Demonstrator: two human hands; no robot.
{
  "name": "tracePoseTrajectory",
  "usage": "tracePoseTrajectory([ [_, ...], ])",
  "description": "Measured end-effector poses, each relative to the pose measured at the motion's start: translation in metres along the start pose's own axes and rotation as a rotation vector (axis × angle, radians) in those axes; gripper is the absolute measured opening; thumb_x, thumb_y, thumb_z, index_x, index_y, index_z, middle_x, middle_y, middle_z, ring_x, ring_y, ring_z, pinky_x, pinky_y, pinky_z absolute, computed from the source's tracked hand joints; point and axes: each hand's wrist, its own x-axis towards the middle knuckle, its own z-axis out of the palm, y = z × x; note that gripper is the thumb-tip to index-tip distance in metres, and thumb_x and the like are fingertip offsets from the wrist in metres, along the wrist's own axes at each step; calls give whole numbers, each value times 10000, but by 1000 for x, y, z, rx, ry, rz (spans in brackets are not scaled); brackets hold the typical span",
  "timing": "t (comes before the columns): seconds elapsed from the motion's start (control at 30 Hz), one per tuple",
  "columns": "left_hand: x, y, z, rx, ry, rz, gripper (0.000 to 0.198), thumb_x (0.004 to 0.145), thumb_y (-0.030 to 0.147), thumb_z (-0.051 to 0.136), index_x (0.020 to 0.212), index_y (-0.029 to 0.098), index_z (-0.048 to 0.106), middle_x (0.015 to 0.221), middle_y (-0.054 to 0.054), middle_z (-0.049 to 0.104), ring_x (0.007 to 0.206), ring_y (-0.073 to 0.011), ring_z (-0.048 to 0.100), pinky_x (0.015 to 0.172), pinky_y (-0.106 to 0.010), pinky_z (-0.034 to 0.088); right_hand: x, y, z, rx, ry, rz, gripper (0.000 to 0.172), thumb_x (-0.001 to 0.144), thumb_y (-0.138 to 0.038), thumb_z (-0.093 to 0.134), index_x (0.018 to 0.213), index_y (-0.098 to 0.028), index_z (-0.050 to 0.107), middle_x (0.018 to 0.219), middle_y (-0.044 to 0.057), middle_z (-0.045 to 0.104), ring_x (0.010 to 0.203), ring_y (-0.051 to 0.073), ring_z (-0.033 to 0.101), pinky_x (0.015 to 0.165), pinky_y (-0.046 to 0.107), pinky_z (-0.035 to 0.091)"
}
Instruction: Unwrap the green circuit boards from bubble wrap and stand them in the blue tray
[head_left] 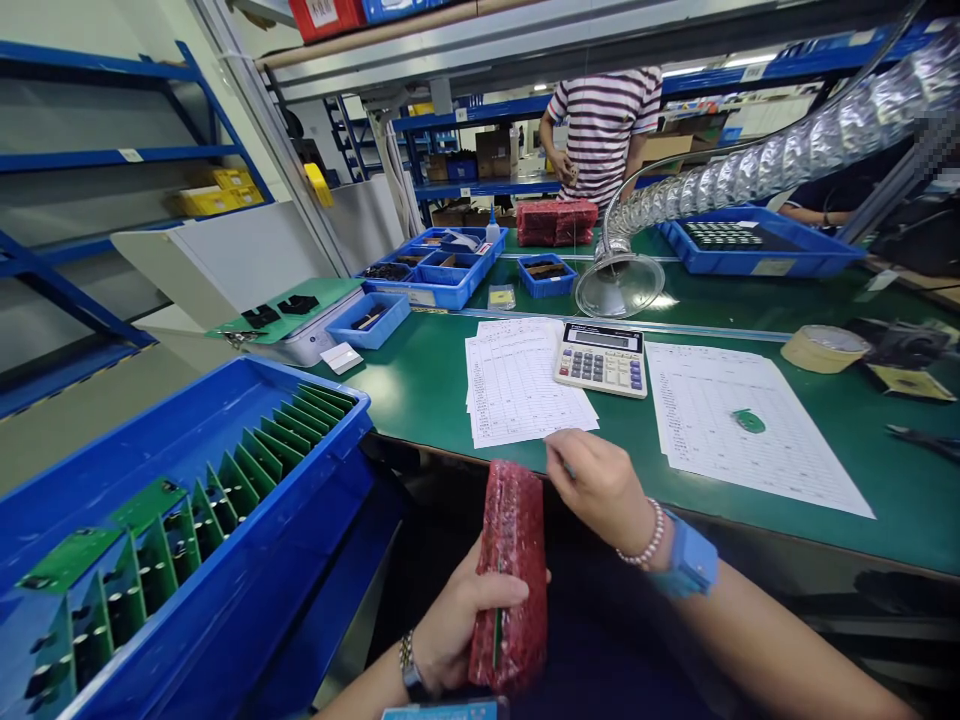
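My left hand [469, 610] is wrapped round a red bubble-wrap bundle [514, 540], held upright in front of my body below the table edge. A strip of green board shows through a gap in the wrap. My right hand [596, 475] is just right of the bundle's top, apart from it, with fingers curled into a pinch. Whatever its fingertips may hold is hidden. Printed sheets [521, 390] lie on the green table just beyond, with a calculator [601, 358] overlapping their right side.
On the left, a blue bin [300, 500] holds several upright green circuit boards. More sheets [757, 440], a tape roll [825, 348] and pliers [922, 440] are to the right. A silver duct's hood [619, 285] hangs low. Red wrapped bundles [556, 222] stand farther back, near a person [604, 130].
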Motion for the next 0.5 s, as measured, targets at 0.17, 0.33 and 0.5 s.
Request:
tracePoseTrajectory([
  [0.17,3,3,0,6,66,116,553,684,173,641,1208,181,464,1078,-88,623,1004,-228,571,883,-348,412,-11,-12,-10,400,-227,31,136,855,-132,470,953,-156,561,857,52,628,781,131,576,712,257,481],
  [0.33,3,7,6,81,7,305,719,747,174,626,1361,303,273,1301,-25,488,1229,-207,401,1040,-335,282,-29,-30,-13,633,-398,193,367,789,-225,592,1139,-175,490,1159,94,534,1086,179,495,895,302,459],
  [0.5,3,9,10,96,8,371,719,778,143,579,1384,315,232,1401,-6,369,1283,-215,324,1064,-340,257,-31,-27,-7,746,-477,340,659,699,-289,699,1267,-210,376,1334,107,388,1209,226,397,927,353,457],
])
